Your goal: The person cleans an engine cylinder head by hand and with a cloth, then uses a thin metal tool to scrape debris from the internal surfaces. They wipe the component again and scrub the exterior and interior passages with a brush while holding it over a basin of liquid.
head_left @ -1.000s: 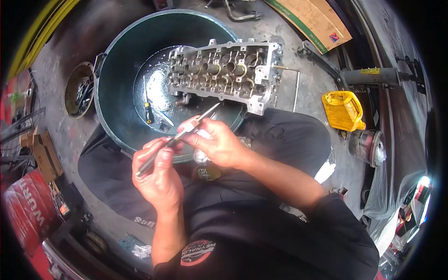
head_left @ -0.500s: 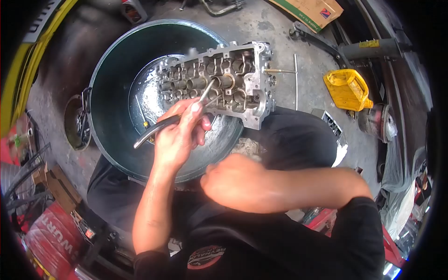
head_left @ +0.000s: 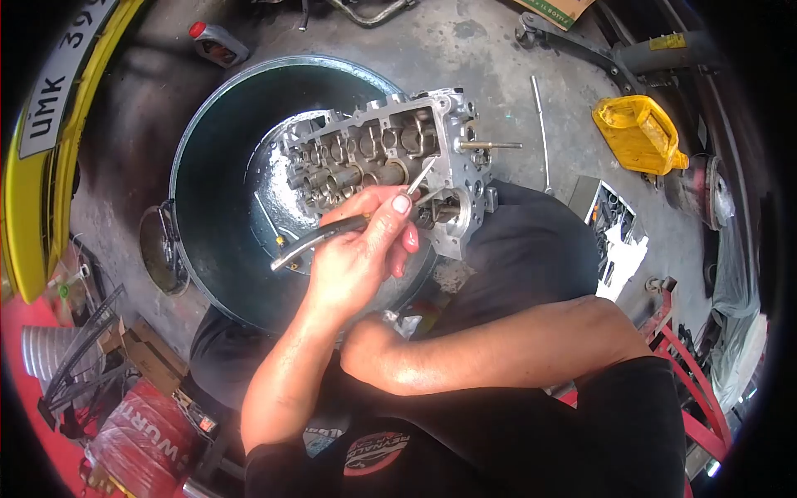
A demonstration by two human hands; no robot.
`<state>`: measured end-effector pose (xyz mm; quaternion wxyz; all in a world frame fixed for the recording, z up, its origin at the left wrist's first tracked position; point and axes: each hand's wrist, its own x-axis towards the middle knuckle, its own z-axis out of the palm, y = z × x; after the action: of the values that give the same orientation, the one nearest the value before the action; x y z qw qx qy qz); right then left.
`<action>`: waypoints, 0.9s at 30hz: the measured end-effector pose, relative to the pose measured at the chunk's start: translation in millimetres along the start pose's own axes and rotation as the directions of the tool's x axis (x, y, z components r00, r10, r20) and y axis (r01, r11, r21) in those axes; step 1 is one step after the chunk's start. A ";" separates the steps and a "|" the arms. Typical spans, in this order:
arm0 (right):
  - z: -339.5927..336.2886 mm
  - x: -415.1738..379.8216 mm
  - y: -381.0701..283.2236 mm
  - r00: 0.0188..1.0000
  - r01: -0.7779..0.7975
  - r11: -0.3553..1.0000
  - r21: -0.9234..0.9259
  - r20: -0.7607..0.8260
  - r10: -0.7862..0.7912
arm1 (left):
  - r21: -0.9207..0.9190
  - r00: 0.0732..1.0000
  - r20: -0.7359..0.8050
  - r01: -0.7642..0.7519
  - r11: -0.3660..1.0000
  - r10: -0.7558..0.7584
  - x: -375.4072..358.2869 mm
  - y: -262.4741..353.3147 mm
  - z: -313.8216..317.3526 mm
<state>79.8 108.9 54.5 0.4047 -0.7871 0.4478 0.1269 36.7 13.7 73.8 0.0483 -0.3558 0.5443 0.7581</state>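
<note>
My left hand [head_left: 353,253] is closed round the dark handle of a pair of tweezers [head_left: 311,243], thumb on top. Its two thin metal prongs point up and right, over the near right part of a cylinder head [head_left: 442,158]. That grey metal engine part has rows of round bores and lies tilted across a large dark green tub [head_left: 212,124], close to my thigh. Low in front of my body is my right hand [head_left: 369,349], with its wrist bent and its fingers hidden from view. Beside it shows a small whitish thing I cannot make out.
A yellow jug [head_left: 635,133] and a long metal bar [head_left: 541,124] lie on the floor at right. Near my knee stands a box of small parts [head_left: 594,207]. A grey bottle [head_left: 220,46] is behind the tub; a yellow car bumper [head_left: 25,207] is at left.
The tweezers' tips have shifted right along the cylinder head, from the bores toward its end. My right hand sits lower and further left. The whole view has shifted a little.
</note>
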 end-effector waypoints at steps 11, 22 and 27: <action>0.7 1.3 -9.2 0.999 0.040 0.994 -0.106 0.019 -0.038 | 0.349 0.999 -0.006 0.041 0.936 -0.042 5.0 27.0 6.8; -3.9 -5.2 -8.6 0.999 0.018 0.992 -0.124 -0.033 -0.022 | 0.409 0.998 0.049 -0.052 0.911 0.035 22.8 22.9 3.4; -10.2 -7.4 -5.4 0.999 0.032 0.990 -0.139 -0.032 -0.037 | 0.120 0.986 0.140 0.073 0.990 -0.090 30.5 23.0 -5.6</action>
<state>78.3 107.2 68.0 0.3436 -0.8229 0.4313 0.1369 6.2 -9.9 73.1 0.1391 -0.3181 0.5671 0.7469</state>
